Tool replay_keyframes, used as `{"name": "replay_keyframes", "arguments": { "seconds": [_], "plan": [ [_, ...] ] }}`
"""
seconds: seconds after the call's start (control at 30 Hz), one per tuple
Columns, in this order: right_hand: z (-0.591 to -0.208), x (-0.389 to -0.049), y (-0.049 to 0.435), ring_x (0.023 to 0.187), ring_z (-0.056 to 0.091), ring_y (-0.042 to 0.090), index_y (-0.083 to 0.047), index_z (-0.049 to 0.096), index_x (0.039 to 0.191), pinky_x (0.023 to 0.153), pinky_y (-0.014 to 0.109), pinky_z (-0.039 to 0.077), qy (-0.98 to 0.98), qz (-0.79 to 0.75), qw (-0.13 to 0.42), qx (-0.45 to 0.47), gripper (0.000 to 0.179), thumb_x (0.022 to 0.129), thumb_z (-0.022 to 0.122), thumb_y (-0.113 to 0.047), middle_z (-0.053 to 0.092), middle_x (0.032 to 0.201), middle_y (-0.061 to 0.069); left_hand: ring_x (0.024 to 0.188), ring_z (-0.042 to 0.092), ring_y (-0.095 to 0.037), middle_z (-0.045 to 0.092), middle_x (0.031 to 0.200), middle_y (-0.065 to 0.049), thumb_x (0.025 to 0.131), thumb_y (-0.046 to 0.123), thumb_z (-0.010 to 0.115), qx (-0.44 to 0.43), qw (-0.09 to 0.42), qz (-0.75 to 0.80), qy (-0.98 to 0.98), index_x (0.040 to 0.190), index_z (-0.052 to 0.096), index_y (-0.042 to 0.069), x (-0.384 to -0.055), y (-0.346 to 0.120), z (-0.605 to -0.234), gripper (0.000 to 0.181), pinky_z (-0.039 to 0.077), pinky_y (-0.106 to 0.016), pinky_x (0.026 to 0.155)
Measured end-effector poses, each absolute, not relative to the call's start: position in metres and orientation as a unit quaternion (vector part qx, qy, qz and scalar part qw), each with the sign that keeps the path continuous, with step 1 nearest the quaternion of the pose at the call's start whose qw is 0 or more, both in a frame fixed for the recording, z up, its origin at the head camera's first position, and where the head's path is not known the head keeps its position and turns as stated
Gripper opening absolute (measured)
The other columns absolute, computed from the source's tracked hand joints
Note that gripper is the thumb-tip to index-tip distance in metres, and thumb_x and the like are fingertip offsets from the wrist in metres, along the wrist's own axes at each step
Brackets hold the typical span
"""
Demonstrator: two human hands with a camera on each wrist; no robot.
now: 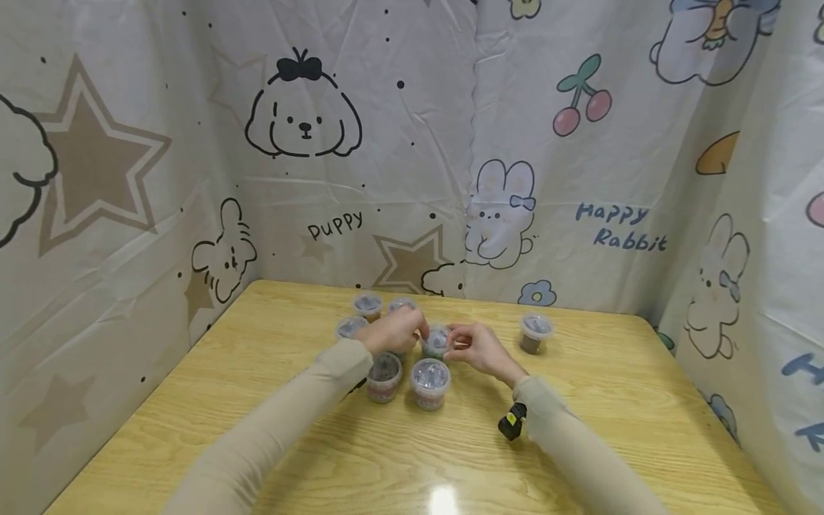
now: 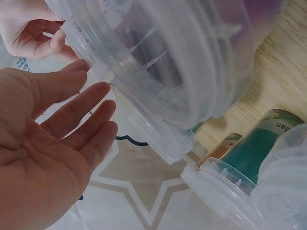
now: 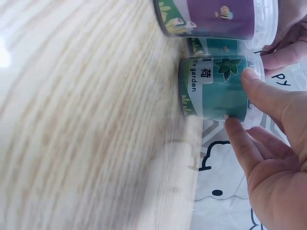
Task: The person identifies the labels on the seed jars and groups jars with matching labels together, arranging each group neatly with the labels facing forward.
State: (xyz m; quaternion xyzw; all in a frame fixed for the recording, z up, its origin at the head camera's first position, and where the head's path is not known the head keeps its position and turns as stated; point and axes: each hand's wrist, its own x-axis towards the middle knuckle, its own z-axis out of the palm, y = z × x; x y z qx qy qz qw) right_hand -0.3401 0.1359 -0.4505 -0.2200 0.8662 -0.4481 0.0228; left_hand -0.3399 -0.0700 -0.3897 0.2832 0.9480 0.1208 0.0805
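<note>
A green-labelled plastic tub [image 3: 220, 96] with a clear lid and a leaf picture stands on the table. My right hand [image 1: 479, 350] pinches its lid rim between thumb and finger. From the other side my left hand [image 1: 395, 331] reaches to the same tub [image 1: 438, 345]. In the left wrist view, the fingers of my left hand [image 2: 53, 139] are spread and fairly straight, with the tips at a clear lid edge; a nearer tub [image 2: 168, 72] partly hides the contact. Closer to me stand two more lidded tubs, one on the left [image 1: 384, 383] and one on the right [image 1: 430, 386].
More lidded tubs stand behind and left of my left hand, including one at the back [image 1: 368, 307] and one beside the forearm [image 1: 352, 327]. A lone brown tub [image 1: 534, 335] is off to the right. Printed cloth [image 1: 412, 179] surrounds the wooden table [image 1: 360, 465].
</note>
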Motion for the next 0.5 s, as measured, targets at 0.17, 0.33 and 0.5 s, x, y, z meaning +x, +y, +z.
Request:
{"name": "replay_keyframes", "arguments": {
  "seconds": [0.17, 0.33, 0.5],
  "plan": [
    [-0.4518, -0.3388, 0.1349, 0.115, 0.064, 0.035, -0.007, 0.065, 0.079, 0.091, 0.033, 0.056, 0.863, -0.451, 0.023, -0.227, 0.015, 0.080, 0.079, -0.003, 0.053, 0.140, 0.023, 0.107, 0.065, -0.022, 0.071, 0.115, -0.005, 0.086, -0.016, 0.053, 0.280, 0.084, 0.115, 0.949, 0.107, 0.076, 0.010, -0.3408, -0.0708, -0.3903, 0.040, 0.057, -0.033, 0.089],
    [-0.4542, -0.3387, 0.1333, 0.117, 0.063, 0.036, -0.008, 0.066, 0.082, 0.092, 0.034, 0.056, 0.862, -0.452, 0.022, -0.229, 0.013, 0.080, 0.079, -0.004, 0.054, 0.141, 0.022, 0.108, 0.064, -0.022, 0.070, 0.118, -0.004, 0.086, -0.016, 0.052, 0.275, 0.089, 0.119, 0.950, 0.106, 0.076, 0.011, -0.3414, -0.0738, -0.3897, 0.041, 0.056, -0.034, 0.089],
    [-0.4552, -0.3398, 0.1330, 0.119, 0.061, 0.036, -0.009, 0.066, 0.082, 0.093, 0.035, 0.056, 0.864, -0.451, 0.023, -0.225, 0.013, 0.081, 0.079, -0.005, 0.053, 0.142, 0.021, 0.114, 0.063, -0.022, 0.069, 0.120, -0.004, 0.088, -0.013, 0.053, 0.275, 0.091, 0.121, 0.950, 0.107, 0.076, 0.011, -0.3416, -0.0755, -0.3876, 0.039, 0.055, -0.035, 0.093]
  ]
}}
